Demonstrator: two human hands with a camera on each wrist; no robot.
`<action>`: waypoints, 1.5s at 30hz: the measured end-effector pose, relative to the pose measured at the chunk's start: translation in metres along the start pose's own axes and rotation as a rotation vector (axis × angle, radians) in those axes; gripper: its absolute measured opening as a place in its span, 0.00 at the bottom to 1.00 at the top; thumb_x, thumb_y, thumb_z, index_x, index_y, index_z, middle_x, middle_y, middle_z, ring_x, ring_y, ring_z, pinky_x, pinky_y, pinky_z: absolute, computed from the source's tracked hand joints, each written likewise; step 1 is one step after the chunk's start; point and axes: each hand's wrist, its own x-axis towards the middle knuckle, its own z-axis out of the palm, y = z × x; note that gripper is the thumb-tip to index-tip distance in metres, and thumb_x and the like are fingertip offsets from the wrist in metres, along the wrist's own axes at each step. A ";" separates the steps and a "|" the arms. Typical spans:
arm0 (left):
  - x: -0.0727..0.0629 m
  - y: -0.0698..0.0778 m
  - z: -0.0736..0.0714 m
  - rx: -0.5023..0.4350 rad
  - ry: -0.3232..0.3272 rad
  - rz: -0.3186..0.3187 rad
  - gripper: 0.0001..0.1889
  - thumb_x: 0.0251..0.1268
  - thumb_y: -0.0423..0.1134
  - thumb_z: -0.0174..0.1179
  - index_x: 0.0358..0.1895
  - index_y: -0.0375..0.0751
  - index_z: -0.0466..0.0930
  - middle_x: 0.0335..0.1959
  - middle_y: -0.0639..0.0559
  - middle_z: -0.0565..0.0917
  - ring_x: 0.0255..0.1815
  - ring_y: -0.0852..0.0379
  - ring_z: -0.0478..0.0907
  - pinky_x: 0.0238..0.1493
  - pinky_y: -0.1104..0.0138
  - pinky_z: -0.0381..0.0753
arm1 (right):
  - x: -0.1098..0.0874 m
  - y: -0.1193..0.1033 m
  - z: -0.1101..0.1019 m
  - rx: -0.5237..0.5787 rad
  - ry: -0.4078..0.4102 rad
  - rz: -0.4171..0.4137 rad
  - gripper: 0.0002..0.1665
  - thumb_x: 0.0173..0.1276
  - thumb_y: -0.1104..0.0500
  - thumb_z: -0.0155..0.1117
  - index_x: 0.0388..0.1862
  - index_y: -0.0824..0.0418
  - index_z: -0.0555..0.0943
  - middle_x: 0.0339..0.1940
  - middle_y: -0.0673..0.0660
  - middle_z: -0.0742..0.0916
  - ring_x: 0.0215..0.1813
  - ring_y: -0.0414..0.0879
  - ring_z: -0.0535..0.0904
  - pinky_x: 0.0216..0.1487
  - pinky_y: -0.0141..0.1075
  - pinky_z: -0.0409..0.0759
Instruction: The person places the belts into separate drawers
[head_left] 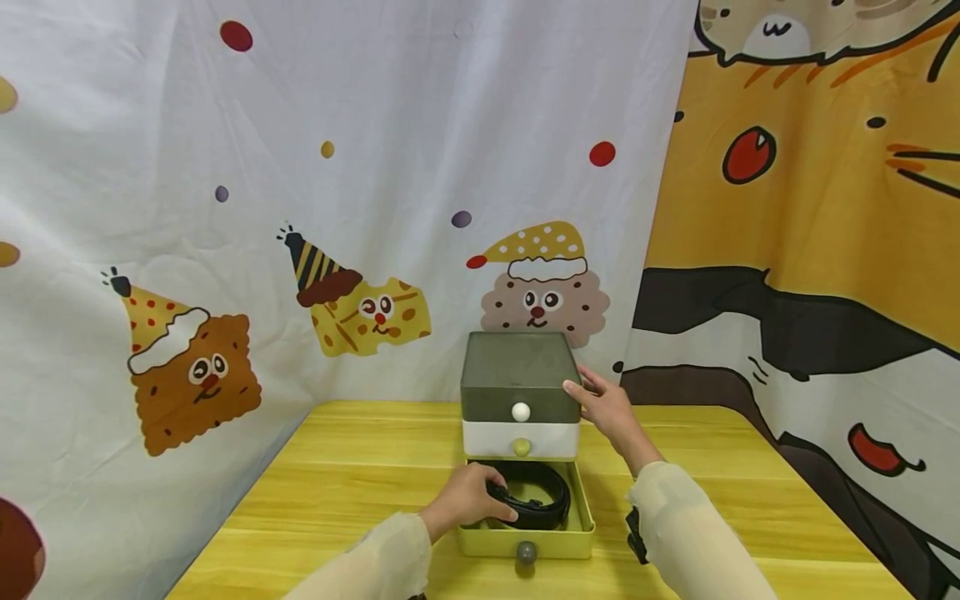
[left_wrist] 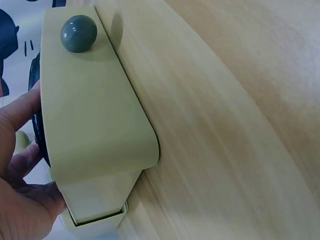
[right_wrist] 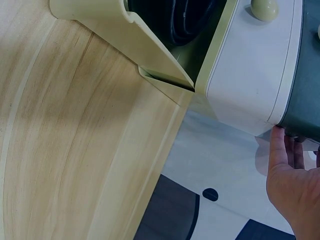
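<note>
A coiled black belt [head_left: 558, 497] lies in the pulled-out yellow-green bottom drawer [head_left: 486, 545] of a small three-tier drawer box. My left hand [head_left: 467, 497] grips the left side of the coil, thumb toward the front and fingers behind it. In the left wrist view the drawer front hides most of the belt. My right hand [head_left: 609, 410] rests against the right side of the dark green top tier [head_left: 517, 362], its fingers fairly straight along the wall. Between top and bottom sits the white middle tier [head_left: 487, 438], closed.
The box stands on a yellow wood-grain table [head_left: 360, 467]. Round knobs stick out from the tiers, including a grey knob [head_left: 527, 552] on the bottom drawer. A printed cloth [head_left: 390, 167] with cartoon figures hangs behind the table.
</note>
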 end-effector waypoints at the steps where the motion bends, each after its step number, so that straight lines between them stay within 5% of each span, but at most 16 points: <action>1: 0.000 0.000 0.000 0.006 0.000 0.004 0.18 0.39 0.43 0.83 0.33 0.43 0.85 0.29 0.57 0.82 0.27 0.62 0.72 0.31 0.68 0.75 | 0.000 0.000 0.000 0.002 0.000 0.000 0.49 0.69 0.38 0.64 0.81 0.53 0.56 0.76 0.71 0.62 0.72 0.63 0.66 0.64 0.53 0.72; 10: 0.000 0.003 -0.003 0.017 0.027 0.034 0.20 0.45 0.36 0.79 0.42 0.34 0.83 0.40 0.44 0.84 0.35 0.55 0.74 0.40 0.62 0.77 | 0.000 0.000 0.000 0.017 0.004 0.013 0.49 0.69 0.38 0.64 0.81 0.54 0.56 0.76 0.70 0.62 0.71 0.63 0.67 0.64 0.52 0.72; 29: -0.017 0.015 -0.016 -0.133 0.074 0.004 0.20 0.54 0.41 0.75 0.49 0.36 0.83 0.44 0.44 0.84 0.47 0.41 0.80 0.47 0.52 0.80 | 0.001 0.001 -0.001 0.021 -0.006 0.006 0.49 0.70 0.39 0.63 0.81 0.55 0.56 0.77 0.71 0.60 0.72 0.64 0.66 0.64 0.52 0.72; 45: -0.034 0.030 -0.015 -0.275 0.082 -0.005 0.16 0.55 0.40 0.75 0.45 0.39 0.83 0.36 0.52 0.81 0.36 0.55 0.77 0.35 0.65 0.79 | 0.002 0.002 0.000 0.033 -0.003 0.000 0.48 0.69 0.39 0.64 0.81 0.54 0.56 0.76 0.71 0.61 0.71 0.63 0.67 0.65 0.53 0.71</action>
